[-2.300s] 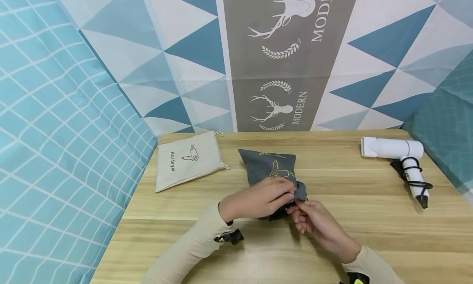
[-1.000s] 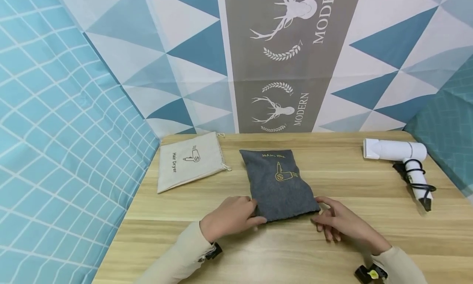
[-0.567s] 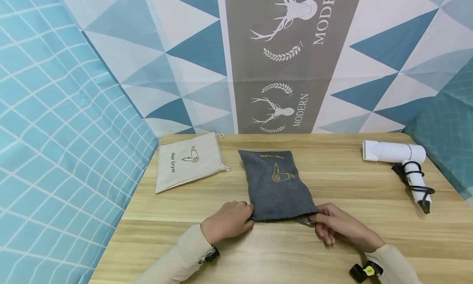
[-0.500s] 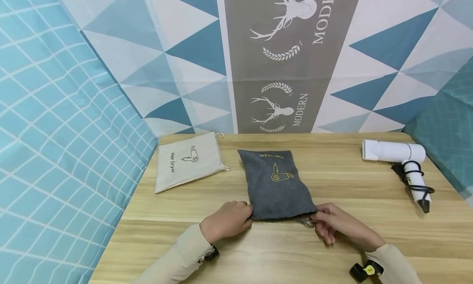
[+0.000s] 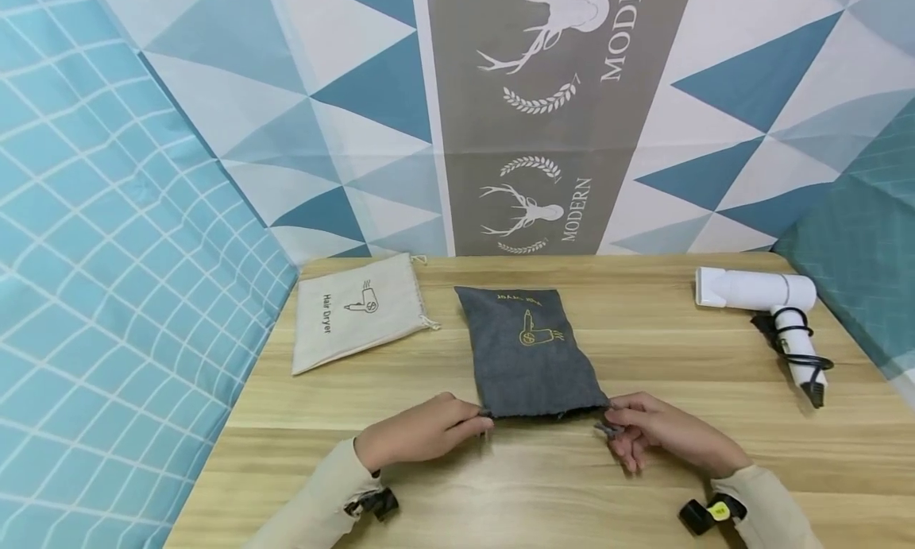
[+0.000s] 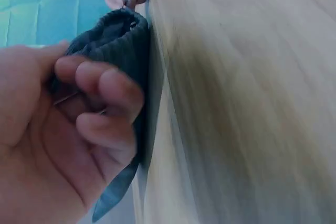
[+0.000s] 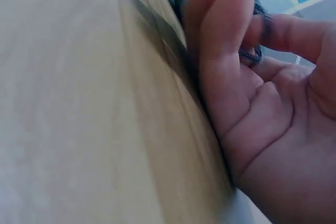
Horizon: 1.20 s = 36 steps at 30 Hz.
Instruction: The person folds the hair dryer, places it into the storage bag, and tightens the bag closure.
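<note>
A dark grey drawstring bag [image 5: 529,378] with a yellow hair dryer print lies on the wooden table, its mouth facing the person. My left hand [image 5: 425,431] pinches the left corner of that mouth between thumb and fingers. At the opposite corner, my right hand [image 5: 661,428] pinches the edge, and a loop of grey cord [image 5: 608,430] hangs by its fingers. The left wrist view shows the gathered rim [image 6: 113,40] standing partly open, with the inside dark. Curled fingers [image 7: 226,40] hide most of the bag in the right wrist view.
A cream drawstring bag [image 5: 360,315] printed "Hair Dryer" lies at the table's back left. At the back right rests a white hair dryer [image 5: 758,291], its black cord [image 5: 804,360] wound round the handle. Patterned cloth [image 5: 529,136] hangs behind the table.
The grey bag's folded mouth has been spread out flat. The left hand moved off the bag to its left corner, the right hand outward to the right corner.
</note>
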Available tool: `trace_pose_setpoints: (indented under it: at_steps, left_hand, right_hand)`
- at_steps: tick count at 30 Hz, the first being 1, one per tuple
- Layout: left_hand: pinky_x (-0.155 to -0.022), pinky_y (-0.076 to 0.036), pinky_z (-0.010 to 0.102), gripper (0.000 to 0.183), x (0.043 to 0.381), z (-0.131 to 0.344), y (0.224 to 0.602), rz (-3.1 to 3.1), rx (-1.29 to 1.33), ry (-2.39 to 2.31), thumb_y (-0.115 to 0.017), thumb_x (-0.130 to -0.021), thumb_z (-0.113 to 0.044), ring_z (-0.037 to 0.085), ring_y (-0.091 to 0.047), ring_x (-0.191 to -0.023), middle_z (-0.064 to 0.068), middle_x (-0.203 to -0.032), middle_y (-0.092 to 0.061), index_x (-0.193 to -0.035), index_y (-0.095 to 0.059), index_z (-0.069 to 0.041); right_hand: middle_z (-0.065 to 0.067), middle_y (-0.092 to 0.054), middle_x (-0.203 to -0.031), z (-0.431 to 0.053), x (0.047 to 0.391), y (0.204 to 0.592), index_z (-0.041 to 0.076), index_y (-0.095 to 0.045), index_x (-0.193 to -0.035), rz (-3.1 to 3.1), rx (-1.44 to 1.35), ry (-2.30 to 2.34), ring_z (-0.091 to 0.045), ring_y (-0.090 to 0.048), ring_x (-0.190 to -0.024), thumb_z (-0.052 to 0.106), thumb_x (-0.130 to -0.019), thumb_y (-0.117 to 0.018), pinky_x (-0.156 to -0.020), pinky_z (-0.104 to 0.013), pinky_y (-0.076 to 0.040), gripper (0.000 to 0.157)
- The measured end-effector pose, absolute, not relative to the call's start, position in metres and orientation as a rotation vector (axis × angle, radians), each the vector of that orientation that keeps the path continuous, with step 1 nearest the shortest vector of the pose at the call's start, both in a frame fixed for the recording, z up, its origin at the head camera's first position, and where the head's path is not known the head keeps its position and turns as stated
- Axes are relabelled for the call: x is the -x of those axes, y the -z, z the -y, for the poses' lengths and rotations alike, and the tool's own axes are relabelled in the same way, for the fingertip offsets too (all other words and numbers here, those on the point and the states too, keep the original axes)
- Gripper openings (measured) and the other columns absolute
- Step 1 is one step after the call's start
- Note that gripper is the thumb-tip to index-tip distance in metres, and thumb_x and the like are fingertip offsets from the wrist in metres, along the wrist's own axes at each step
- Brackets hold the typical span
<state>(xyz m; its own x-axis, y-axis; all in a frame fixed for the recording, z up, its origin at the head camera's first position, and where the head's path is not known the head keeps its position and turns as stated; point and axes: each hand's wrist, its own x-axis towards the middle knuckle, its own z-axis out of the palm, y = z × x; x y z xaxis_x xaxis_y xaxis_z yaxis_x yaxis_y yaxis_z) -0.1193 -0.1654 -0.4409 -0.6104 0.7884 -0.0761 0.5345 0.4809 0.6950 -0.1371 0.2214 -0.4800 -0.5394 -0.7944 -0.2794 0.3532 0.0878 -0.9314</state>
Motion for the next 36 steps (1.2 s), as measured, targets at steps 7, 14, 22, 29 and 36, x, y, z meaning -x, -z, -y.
trace_pose_setpoints:
  at_steps: [7,14,22,29,36]
  left_hand:
    - [-0.055,-0.037,0.018,0.046,0.119,0.171,0.434,-2.455,-1.054,-0.916,-0.036,-0.109,-0.038,0.001,-0.030,-0.049,-0.009,-0.060,-0.032,-0.081,-0.061,-0.011]
    - [-0.056,-0.037,0.020,0.049,0.111,0.181,0.436,-2.440,-0.937,-0.906,-0.033,-0.109,-0.041,0.003,-0.029,-0.051,-0.009,-0.060,-0.031,-0.077,-0.056,-0.011]
    - [-0.057,-0.035,0.022,0.049,0.107,0.193,0.435,-2.474,-0.875,-0.852,-0.035,-0.109,-0.041,0.004,-0.029,-0.051,-0.009,-0.059,-0.031,-0.077,-0.058,-0.010]
    - [-0.059,-0.036,0.022,0.047,0.103,0.199,0.439,-2.470,-0.844,-0.851,-0.036,-0.109,-0.039,0.004,-0.027,-0.051,-0.010,-0.059,-0.031,-0.078,-0.060,-0.013]
    - [-0.056,-0.034,0.022,0.051,0.098,0.206,0.445,-2.479,-0.801,-0.890,-0.034,-0.109,-0.043,0.005,-0.026,-0.049,-0.010,-0.058,-0.030,-0.072,-0.051,-0.011]
  right_hand:
    - [-0.012,-0.064,-0.090,-0.234,0.139,0.481,-0.003,-0.050,-0.100,-1.393,0.470,1.673,-0.021,-0.069,-0.077,0.023,-0.112,-0.025,-0.065,-0.034,-0.058,0.038]
    - [-0.010,-0.059,-0.086,-0.246,0.131,0.474,-0.011,-0.044,-0.093,-1.506,0.503,1.653,-0.024,-0.068,-0.078,0.019,-0.112,-0.022,-0.066,-0.040,-0.058,0.042]
    - [-0.009,-0.060,-0.087,-0.252,0.126,0.474,-0.017,-0.046,-0.097,-1.621,0.497,1.648,-0.021,-0.067,-0.078,0.020,-0.112,-0.025,-0.067,-0.040,-0.058,0.045]
    - [-0.013,-0.062,-0.088,-0.264,0.127,0.474,-0.021,-0.046,-0.100,-1.688,0.467,1.645,-0.022,-0.067,-0.078,0.020,-0.112,-0.028,-0.067,-0.041,-0.058,0.047]
    - [-0.017,-0.062,-0.088,-0.276,0.130,0.469,-0.018,-0.050,-0.100,-1.816,0.440,1.620,-0.024,-0.066,-0.078,0.022,-0.111,-0.032,-0.066,-0.040,-0.057,0.046]
